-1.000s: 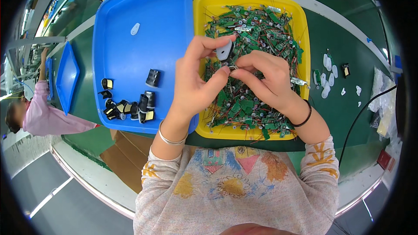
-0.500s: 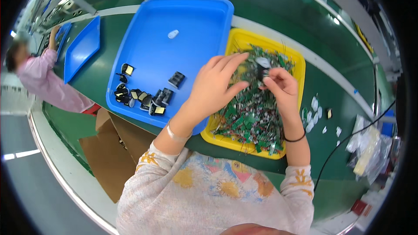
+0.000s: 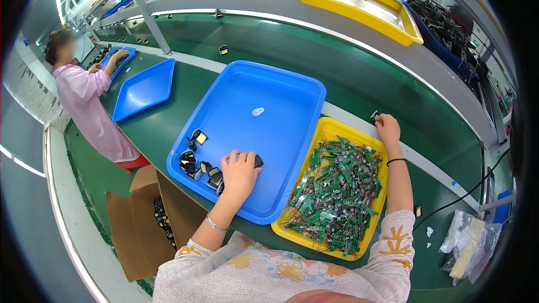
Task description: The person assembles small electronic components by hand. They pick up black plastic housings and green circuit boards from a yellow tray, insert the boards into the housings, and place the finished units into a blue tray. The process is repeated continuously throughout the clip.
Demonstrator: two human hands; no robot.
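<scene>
My left hand (image 3: 240, 173) is down in the large blue tray (image 3: 281, 73), its fingers curled over a black plastic part (image 3: 258, 161) that shows only beside the fingertips. Left of that hand lie several more black parts (image 3: 213, 176), some with pale yellow faces. A lone whitish oval piece (image 3: 257, 111) rests farther up the tray. My right hand (image 3: 388, 129) reaches out past the yellow tray (image 3: 281, 232) to the edge of the green conveyor surface. It pinches a small dark and whitish part (image 3: 374, 115), too small to make out fully. Green circuit boards with thin wires (image 3: 337, 191) fill the yellow tray.
A cardboard box (image 3: 120, 230) with black parts stands below left. Beyond the trays runs the green conveyor (image 3: 269, 42) with a black part (image 3: 223, 50) on it. Another yellow tray (image 3: 359, 11) sits on a shelf. Clear bags (image 3: 469, 244) lie right; a co-worker (image 3: 84, 95) works far left.
The view has tilted up. My hands have parted: the left went from above the circuit boards to the black part in the blue tray, the right moved away toward the conveyor edge.
</scene>
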